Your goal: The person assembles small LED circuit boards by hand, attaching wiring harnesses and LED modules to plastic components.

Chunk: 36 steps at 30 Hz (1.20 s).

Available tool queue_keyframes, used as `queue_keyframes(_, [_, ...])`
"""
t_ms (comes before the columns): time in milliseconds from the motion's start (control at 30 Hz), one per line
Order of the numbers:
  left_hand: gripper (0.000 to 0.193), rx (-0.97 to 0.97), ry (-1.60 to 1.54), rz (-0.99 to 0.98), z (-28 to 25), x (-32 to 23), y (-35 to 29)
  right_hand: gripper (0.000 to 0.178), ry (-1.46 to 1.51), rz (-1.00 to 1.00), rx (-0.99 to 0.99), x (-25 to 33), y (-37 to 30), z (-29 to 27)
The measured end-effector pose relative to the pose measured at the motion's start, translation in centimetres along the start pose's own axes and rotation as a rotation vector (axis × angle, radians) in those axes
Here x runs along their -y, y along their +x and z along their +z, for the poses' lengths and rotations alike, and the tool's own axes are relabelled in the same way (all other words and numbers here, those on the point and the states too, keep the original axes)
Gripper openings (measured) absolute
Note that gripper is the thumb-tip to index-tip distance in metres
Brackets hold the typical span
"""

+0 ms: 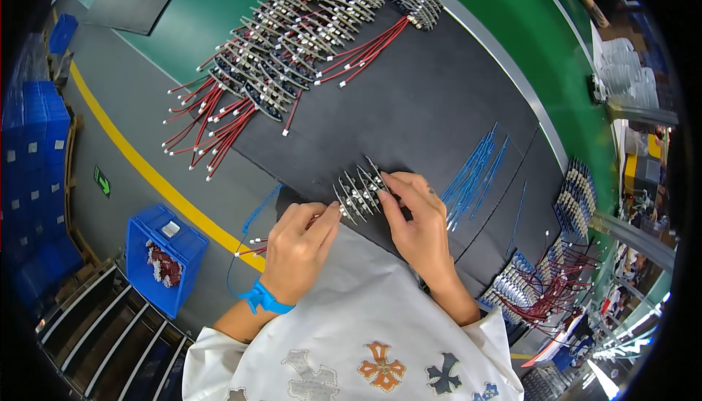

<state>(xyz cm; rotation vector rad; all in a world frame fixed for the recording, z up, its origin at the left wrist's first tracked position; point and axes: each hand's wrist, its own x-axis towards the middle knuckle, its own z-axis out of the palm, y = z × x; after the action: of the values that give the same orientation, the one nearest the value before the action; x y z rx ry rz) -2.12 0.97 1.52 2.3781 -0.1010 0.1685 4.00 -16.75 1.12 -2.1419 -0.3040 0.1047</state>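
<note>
In front of me, at the near edge of the black mat, I have a short row of small circuit boards (357, 198) with thin, pointed edges and white connectors. My left hand (300, 244) is closed at the row's left end, its thumb and finger pinched together. Red wires (256, 250) with white plugs stick out behind that hand, so it appears to hold them. Around the row's right end, the thumb and fingers of my right hand (417, 218) grip the boards. A blue wrist strap (265, 299) is tied around my left wrist.
Many circuit boards (292, 35) with red wires lie across the mat's (431, 72) far left. Blue ties (475, 174) lie right of my right hand. More wired boards (541, 284) sit at the right. A blue crate (164, 255) with red-wired parts stands lower left, beside a slatted rack (117, 328).
</note>
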Motion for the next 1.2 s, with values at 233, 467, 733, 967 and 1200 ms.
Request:
queue_keyframes(233, [0.025, -0.155, -0.024, 0.111, -0.1, -1.6, 6.5, 0.018, -0.038, -0.168, -0.124, 0.6, 6.2, -3.2])
queue_keyframes(467, [0.012, -0.376, -0.003, 0.132, 3.1, 0.1, 15.3, 0.018, 0.005, -0.242, -0.148, -1.4, 16.3, -4.8])
queue_keyframes(733, [0.009, -0.402, 0.348, 0.108, 5.4, 2.1, 18.0, 0.016, -0.301, -0.414, -0.195, -4.9, 19.4, -2.4])
queue_keyframes(967, [0.012, -0.371, 0.315, 0.088, 5.2, 1.4, 17.9, 0.017, -0.240, -0.282, -0.297, -4.9, 18.1, -1.8])
queue_keyframes(1200, [0.016, -0.314, 0.242, 0.068, 5.1, 0.9, 17.4, 0.016, 0.032, -0.100, -0.350, -0.7, 9.0, -4.8])
